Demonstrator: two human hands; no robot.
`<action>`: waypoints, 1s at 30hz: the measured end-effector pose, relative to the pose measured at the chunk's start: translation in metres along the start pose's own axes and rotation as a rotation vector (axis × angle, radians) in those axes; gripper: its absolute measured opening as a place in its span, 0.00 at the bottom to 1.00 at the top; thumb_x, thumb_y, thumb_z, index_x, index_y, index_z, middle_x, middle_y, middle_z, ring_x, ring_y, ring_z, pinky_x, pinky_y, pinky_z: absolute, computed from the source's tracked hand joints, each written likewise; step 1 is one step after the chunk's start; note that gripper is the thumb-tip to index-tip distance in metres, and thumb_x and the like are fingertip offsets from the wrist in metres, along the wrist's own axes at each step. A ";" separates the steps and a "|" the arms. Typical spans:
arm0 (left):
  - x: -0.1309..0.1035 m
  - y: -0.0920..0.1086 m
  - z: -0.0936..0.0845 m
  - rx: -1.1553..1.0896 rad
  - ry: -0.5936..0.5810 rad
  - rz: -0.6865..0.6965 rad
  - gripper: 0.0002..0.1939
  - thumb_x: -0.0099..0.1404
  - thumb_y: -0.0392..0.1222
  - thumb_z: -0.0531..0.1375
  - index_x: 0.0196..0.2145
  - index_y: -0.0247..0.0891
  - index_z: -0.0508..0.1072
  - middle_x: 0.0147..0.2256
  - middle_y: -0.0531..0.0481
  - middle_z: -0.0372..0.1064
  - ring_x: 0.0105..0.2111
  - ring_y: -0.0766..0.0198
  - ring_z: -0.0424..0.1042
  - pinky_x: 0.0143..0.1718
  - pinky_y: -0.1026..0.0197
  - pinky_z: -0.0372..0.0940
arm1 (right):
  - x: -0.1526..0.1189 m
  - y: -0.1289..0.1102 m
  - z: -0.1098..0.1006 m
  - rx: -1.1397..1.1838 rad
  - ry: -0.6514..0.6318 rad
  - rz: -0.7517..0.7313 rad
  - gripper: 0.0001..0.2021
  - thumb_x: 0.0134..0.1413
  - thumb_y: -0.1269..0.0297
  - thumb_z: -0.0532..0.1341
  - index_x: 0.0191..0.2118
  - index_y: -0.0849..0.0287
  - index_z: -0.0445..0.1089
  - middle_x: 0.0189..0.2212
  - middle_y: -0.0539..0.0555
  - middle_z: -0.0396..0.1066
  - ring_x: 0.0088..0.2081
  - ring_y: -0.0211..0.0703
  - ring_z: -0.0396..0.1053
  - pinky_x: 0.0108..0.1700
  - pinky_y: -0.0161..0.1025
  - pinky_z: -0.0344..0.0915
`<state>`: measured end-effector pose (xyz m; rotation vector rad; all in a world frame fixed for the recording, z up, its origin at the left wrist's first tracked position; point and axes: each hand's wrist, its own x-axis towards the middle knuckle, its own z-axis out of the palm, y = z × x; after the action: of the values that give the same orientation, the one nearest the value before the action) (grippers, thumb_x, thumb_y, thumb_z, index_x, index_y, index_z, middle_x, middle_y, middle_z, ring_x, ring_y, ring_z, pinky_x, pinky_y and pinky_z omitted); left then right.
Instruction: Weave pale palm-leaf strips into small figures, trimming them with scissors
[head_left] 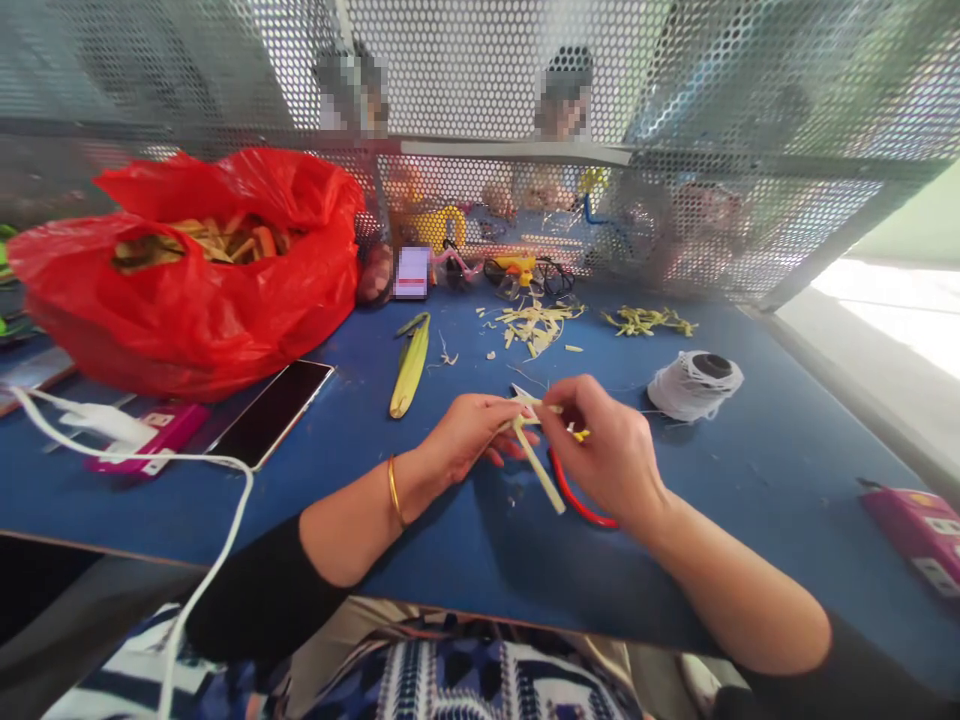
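Observation:
Between both hands is a pale yellow-green husk strip [541,470], with one end hanging down toward me. My left hand [480,430], a gold bangle on its wrist, pinches the strip between thumb and forefinger, its other fingers curled below. My right hand [604,445] pinches the upper part of the same strip from the right. Beneath the right hand lie scissors with red handles [574,500], their blades [519,392] pointing away from me behind the fingers. A small yellow piece [580,435] shows under the right hand; I cannot tell what it is.
A red plastic bag [300,300] of dry husks fills the left, beside a dark phone [274,412] and white cable [244,485]. Ahead lie a husk leaf [411,370] and cut scraps [536,325]. A white thread spool [694,388] stands right. Perforated metal screens [480,70] close off the back.

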<state>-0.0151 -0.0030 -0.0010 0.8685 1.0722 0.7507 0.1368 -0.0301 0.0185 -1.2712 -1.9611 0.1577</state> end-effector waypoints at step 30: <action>-0.003 0.003 -0.002 -0.401 -0.087 0.071 0.12 0.55 0.25 0.61 0.37 0.33 0.78 0.31 0.49 0.76 0.27 0.69 0.74 0.31 0.67 0.68 | -0.004 0.012 0.018 -0.053 0.104 -0.252 0.10 0.61 0.71 0.55 0.32 0.56 0.71 0.32 0.53 0.74 0.36 0.42 0.70 0.42 0.41 0.64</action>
<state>-0.0182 -0.0037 0.0030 0.5906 0.7798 0.9400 0.1342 -0.0222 -0.0021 -1.0323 -2.0260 -0.0847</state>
